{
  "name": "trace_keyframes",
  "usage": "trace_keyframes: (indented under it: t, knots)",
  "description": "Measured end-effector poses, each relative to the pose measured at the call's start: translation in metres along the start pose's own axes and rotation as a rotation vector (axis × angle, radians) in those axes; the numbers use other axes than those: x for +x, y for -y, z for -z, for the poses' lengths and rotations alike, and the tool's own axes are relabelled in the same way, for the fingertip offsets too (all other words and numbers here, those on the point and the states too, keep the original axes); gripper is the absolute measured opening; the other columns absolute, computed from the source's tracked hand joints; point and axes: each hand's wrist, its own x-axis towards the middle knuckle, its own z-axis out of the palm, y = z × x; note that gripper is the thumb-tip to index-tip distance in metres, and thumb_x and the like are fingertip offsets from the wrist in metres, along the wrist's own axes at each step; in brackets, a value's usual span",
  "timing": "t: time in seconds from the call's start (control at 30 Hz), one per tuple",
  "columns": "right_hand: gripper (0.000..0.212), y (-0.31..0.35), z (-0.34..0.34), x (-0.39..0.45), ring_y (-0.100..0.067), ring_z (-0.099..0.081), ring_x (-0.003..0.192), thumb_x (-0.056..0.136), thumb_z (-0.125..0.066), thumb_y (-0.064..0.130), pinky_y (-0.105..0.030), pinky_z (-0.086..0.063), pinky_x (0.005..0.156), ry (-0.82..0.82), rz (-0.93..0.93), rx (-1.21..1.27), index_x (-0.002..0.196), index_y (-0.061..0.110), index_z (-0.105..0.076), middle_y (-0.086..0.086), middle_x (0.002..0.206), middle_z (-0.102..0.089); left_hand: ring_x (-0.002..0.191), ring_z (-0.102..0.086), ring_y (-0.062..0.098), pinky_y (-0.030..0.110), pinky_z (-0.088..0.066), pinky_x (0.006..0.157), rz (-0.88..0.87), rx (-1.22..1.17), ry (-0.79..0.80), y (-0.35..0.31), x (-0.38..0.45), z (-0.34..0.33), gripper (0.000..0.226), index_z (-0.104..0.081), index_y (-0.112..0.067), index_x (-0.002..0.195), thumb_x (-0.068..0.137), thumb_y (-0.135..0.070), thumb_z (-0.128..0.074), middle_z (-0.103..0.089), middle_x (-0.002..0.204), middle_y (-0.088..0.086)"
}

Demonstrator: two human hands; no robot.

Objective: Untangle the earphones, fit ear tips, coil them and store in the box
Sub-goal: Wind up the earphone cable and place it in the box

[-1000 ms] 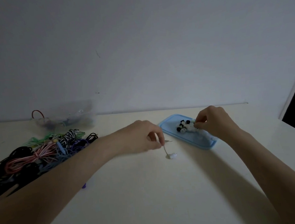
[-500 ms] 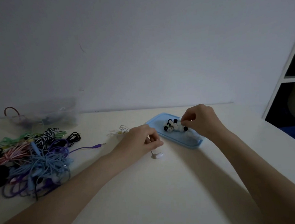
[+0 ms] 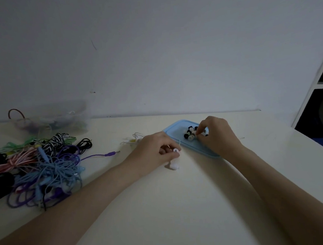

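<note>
My left hand [image 3: 157,149] pinches a white earbud [image 3: 176,150] at its fingertips, and the second white earbud [image 3: 174,166] lies on the table just below it. The white earphone cable [image 3: 135,139] loops out behind the hand. My right hand [image 3: 216,135] reaches over a blue lid [image 3: 173,130] and pinches among the small black and white ear tips [image 3: 189,135] piled on it. Which tip the fingers hold cannot be made out.
A tangled heap of coloured earphones [image 3: 42,166] covers the table's left side, with a purple plug [image 3: 112,153] trailing out. A clear plastic box [image 3: 50,121] stands against the wall behind it. A white shelf unit [image 3: 320,82] rises at the right.
The view has swung left then steadied. My left hand turned the earbud up at its fingertips. My right hand stayed over the ear tips on the lid.
</note>
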Motion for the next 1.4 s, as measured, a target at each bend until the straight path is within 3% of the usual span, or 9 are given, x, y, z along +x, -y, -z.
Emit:
trace_keyframes:
  t: [0.17,0.3,0.4,0.63,0.73,0.87,1.2,1.3,1.4]
  knots:
    - [0.007,0.013,0.011,0.001,-0.013,-0.055,0.068,0.083,-0.062,0.010,-0.017,-0.040,0.056,-0.117,0.009,0.245,0.079,0.014,-0.058,-0.001,0.081,-0.062,0.056,-0.063,0.009,0.018,-0.051,0.056,0.162,-0.229,-0.168,-0.001,0.000,0.005,0.005,-0.064,-0.013,0.080,0.082,-0.014,-0.069,-0.067,0.064,-0.004]
    - [0.024,0.038,0.009,-0.009,-0.010,-0.059,0.057,0.077,-0.064,0.002,-0.024,-0.051,0.063,0.074,0.110,0.465,0.066,0.021,-0.055,-0.004,0.069,-0.067,0.065,-0.070,0.012,0.027,-0.056,0.070,0.177,-0.275,-0.193,-0.001,-0.001,0.006,0.009,-0.064,-0.014,0.076,0.082,-0.008,-0.068,-0.070,0.068,0.001]
    - [0.031,0.046,0.000,-0.016,0.001,-0.056,0.049,0.078,-0.062,-0.001,-0.015,-0.047,0.055,0.193,0.178,0.428,0.065,0.026,-0.053,0.005,0.061,-0.062,0.067,-0.070,0.013,0.035,-0.056,0.079,0.171,-0.222,-0.209,0.001,-0.002,0.007,0.015,-0.064,-0.021,0.073,0.081,-0.008,-0.068,-0.071,0.068,0.003]
    - [0.018,0.043,-0.006,-0.017,0.000,-0.056,0.060,0.080,-0.067,0.006,-0.016,-0.047,0.064,0.162,0.219,0.358,0.079,0.019,-0.055,0.007,0.073,-0.060,0.067,-0.065,0.009,0.035,-0.055,0.081,0.152,-0.181,-0.200,0.003,-0.003,0.006,0.007,-0.072,-0.018,0.084,0.078,-0.012,-0.072,-0.069,0.067,-0.001]
    - [0.011,0.043,-0.008,-0.018,0.005,-0.053,0.062,0.079,-0.066,0.004,-0.008,-0.042,0.063,0.130,0.231,0.328,0.086,0.012,-0.063,0.006,0.075,-0.060,0.064,-0.066,0.010,0.029,-0.056,0.075,0.171,-0.242,-0.194,0.001,-0.004,0.006,0.021,-0.068,-0.011,0.099,0.078,-0.010,-0.073,-0.067,0.070,0.000]
    - [0.010,0.044,-0.007,-0.017,0.007,-0.050,0.060,0.079,-0.065,0.004,-0.002,-0.040,0.063,0.103,0.259,0.276,0.089,0.006,-0.068,0.005,0.073,-0.059,0.054,-0.064,0.008,0.019,-0.051,0.057,0.176,-0.300,-0.194,-0.002,-0.004,0.007,0.020,-0.055,-0.015,0.082,0.077,-0.007,-0.073,-0.064,0.061,-0.002]
    - [0.011,0.044,-0.010,-0.017,0.012,-0.054,0.058,0.079,-0.068,0.007,-0.001,-0.039,0.063,0.067,0.271,0.291,0.089,0.007,-0.072,0.007,0.071,-0.060,0.067,-0.069,0.013,0.028,-0.057,0.074,0.205,-0.374,-0.195,0.002,-0.003,0.009,0.015,-0.060,-0.014,0.076,0.077,-0.005,-0.072,-0.067,0.069,0.000]
    - [0.010,0.043,-0.010,-0.016,0.022,-0.052,0.063,0.079,-0.069,0.008,0.000,-0.039,0.064,0.073,0.264,0.340,0.088,0.008,-0.072,0.008,0.071,-0.060,0.067,-0.068,0.011,0.022,-0.055,0.072,0.215,-0.394,-0.194,0.003,-0.002,0.010,0.015,-0.061,-0.014,0.077,0.077,-0.006,-0.073,-0.068,0.072,0.002]
    - [0.011,0.041,-0.010,-0.016,0.015,-0.056,0.062,0.078,-0.068,0.005,-0.004,-0.043,0.065,0.099,0.235,0.403,0.088,0.008,-0.071,0.006,0.073,-0.063,0.062,-0.067,0.009,0.018,-0.053,0.065,0.221,-0.437,-0.196,0.000,-0.003,0.010,0.013,-0.061,-0.011,0.077,0.077,-0.005,-0.072,-0.067,0.070,0.003]
